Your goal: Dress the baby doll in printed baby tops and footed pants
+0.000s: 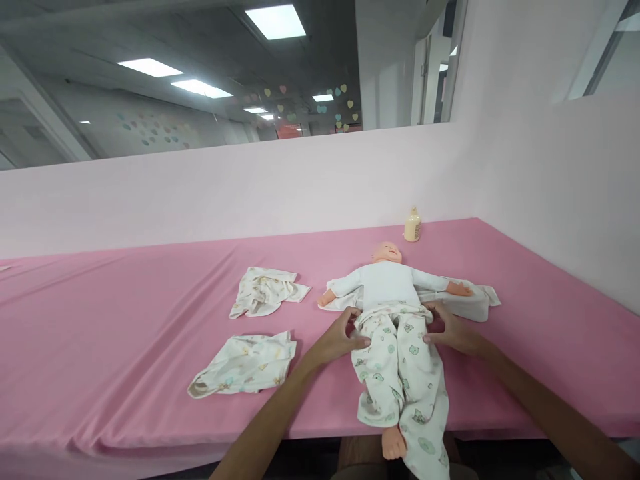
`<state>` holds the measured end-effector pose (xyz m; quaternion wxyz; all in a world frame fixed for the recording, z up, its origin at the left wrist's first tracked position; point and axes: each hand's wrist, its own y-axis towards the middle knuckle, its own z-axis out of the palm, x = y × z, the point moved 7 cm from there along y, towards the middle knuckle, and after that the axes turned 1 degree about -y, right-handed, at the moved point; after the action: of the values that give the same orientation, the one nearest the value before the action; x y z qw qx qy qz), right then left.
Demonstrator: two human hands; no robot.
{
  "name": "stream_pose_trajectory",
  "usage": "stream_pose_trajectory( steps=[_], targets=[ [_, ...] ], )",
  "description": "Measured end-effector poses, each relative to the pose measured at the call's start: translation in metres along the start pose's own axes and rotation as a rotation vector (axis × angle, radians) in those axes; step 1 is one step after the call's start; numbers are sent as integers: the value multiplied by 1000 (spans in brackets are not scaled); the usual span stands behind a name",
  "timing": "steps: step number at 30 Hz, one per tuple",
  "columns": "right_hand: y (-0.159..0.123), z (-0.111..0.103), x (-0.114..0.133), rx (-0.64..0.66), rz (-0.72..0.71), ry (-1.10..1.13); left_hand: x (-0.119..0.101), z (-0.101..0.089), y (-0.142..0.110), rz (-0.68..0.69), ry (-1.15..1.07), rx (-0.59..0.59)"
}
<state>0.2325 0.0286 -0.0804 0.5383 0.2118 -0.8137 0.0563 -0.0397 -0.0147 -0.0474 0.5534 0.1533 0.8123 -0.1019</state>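
A baby doll (pixel 387 253) lies on its back in a white long-sleeved top (pixel 387 283), arms spread out. Printed baby pants (pixel 380 373) cover its legs up to about the waist. At the waistband's left side, my left hand (pixel 345 333) pinches the fabric between thumb and fingers. My right hand (pixel 450 330) grips the same waistband on the right side. One doll foot (pixel 393 443) sticks out of the left pant leg past the table edge; the other foot is hidden inside the longer leg. A white garment (pixel 475 305) lies spread beneath the doll's upper body.
Pink cloth covers the table (pixel 150 333). Left of the doll lie a crumpled printed baby garment (pixel 267 291) and a folded printed one (pixel 245 363). A cream pump bottle (pixel 413 225) stands near the back wall, below a mirror or window (pixel 200 80).
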Motion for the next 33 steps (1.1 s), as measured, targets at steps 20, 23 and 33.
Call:
stream_pose_trajectory(
  steps=[20, 23, 33],
  targets=[
    [-7, 13, 11, -29, 102, 57, 1, 21, -3, -52, -312, -16],
    [-11, 15, 18, -15, 105, 63, 5, 21, -2, -96, -331, -22],
    [-14, 16, 21, 17, 155, 64, 0, 25, -4, -192, -395, 22]
  ],
)
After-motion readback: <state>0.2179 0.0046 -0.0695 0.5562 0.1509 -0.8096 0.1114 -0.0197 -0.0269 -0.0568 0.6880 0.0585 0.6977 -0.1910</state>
